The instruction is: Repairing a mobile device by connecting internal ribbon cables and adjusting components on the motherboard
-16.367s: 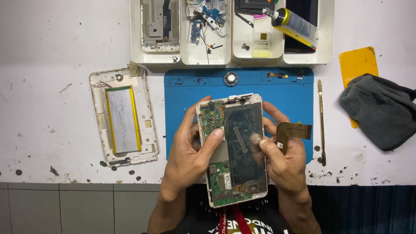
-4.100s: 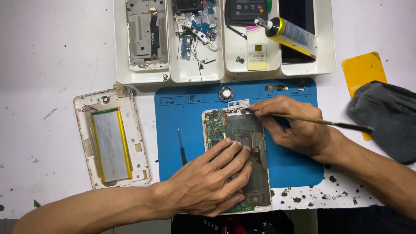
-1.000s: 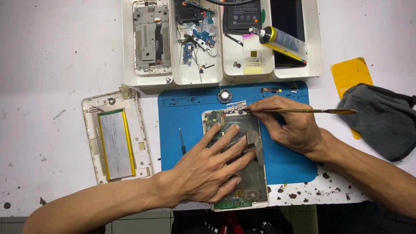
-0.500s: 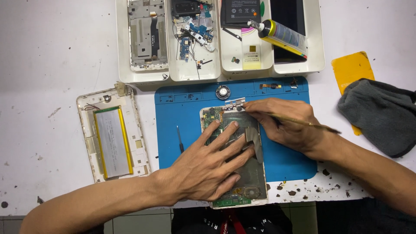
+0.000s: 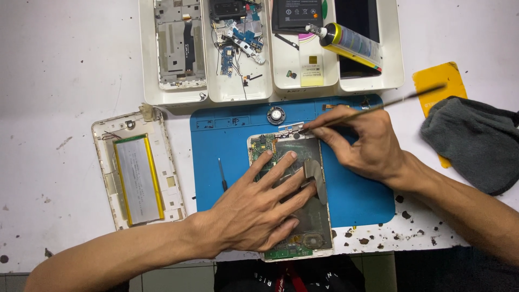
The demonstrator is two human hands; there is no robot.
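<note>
Starting at the left of the counter: a white back shell with its silver battery, lying apart from the work and untouched. Next, on the blue mat, a small screwdriver just beside the left hand. Pressing down flat on the opened tablet in the middle of the mat, fingers spread wide and straight, gripping nothing, simply pinning the device in place. Above, a small round speaker near the tablet's top edge, and white trays of loose parts beyond the mat. Further right, the right hand, fingers pinched tight around a thin rod tool, with the tip touching the tablet's top right corner and the shaft slanting up towards the yellow card and grey cloth. Judging by this: working at a small part along that top edge, mid-step. Calls for a light, steady tip at the corner, firm downward pressure from the flat palm, and no slip onto the exposed green board.
</note>
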